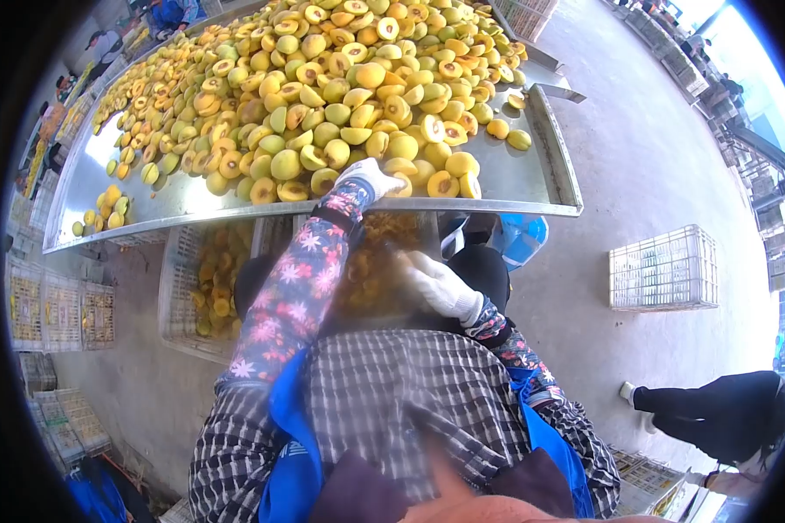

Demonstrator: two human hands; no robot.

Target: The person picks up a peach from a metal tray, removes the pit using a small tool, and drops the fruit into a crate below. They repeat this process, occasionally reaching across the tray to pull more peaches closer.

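Note:
My left hand, in a white glove, reaches over the near rim of a metal tray. Its fingers touch the halved yellow peaches heaped there, and their grip is partly hidden among the fruit. Lower down, my right hand, also gloved in white, is closed, with blurred fingertips around something small that I cannot make out. Below and beside those fingertips lie blurred yellow-brown pieces in front of my lap. Many peach halves show a brown pit or hollow.
A crate of peaches stands under the tray on the left. An upturned white crate sits on the floor at right, near a person in dark trousers. A blue-and-white object is under the tray. Stacked crates line the left.

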